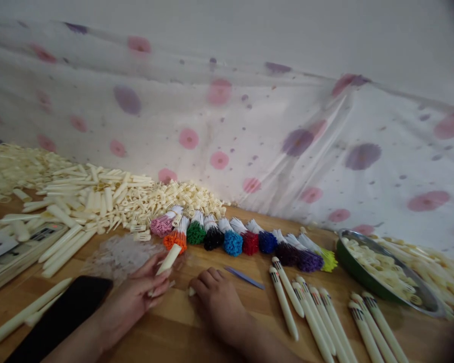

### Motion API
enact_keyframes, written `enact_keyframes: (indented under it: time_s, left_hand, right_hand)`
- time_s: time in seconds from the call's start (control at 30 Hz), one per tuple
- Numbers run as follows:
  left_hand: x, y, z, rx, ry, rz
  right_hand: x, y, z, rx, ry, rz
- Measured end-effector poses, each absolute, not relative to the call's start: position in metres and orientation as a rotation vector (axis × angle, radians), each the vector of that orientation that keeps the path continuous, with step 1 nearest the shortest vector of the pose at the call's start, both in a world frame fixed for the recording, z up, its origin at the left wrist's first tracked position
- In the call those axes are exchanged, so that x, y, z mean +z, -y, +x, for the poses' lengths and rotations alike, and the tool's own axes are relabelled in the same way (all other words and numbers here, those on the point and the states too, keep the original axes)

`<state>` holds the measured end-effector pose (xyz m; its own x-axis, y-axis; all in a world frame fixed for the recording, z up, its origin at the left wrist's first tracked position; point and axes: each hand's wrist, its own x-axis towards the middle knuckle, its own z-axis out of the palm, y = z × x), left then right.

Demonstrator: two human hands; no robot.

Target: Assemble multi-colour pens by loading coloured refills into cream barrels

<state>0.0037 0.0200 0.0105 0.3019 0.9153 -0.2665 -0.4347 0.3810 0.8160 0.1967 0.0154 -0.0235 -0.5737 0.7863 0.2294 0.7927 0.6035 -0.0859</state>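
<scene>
Left hand (136, 297) closed around a cream pen barrel (168, 259), tip angled up over the wooden table (181, 327). Right hand (217, 300) curled knuckles-down on the table, pinching a small cream part (191, 291); grip partly hidden. Just beyond, a row of coloured refill bundles (232, 242). Right of the hands, assembled pens (306, 312) and a green bowl (357, 275).

You are working at a brown wooden table (196, 327). On it lie big heaps of cream pen parts (98, 194), a row of colored refill bundles (245, 239), finished white pens (318, 312), and a green bowl (357, 275) full of small pieces. A blue tweezer (244, 278) and a black phone (66, 315) lie on the wood too.
</scene>
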Motion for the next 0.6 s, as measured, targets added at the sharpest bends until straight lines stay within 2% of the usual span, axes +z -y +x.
enact_keyframes:
  time_s: [0.2,0.4,0.6]
  left_hand:
    - [0.004,-0.014,0.017,1.021,-0.821,0.667]
    - [0.001,-0.012,0.022,1.116,-0.904,0.666]
    - [-0.017,-0.021,0.017,1.108,-1.023,0.806]
  right_hand:
    - [-0.005,-0.028,0.208,0.059,2.421,-1.405]
    - [0.036,-0.109,0.205,0.087,2.205,-1.622]
    - [0.037,-0.173,0.165,0.233,2.115,-1.788]
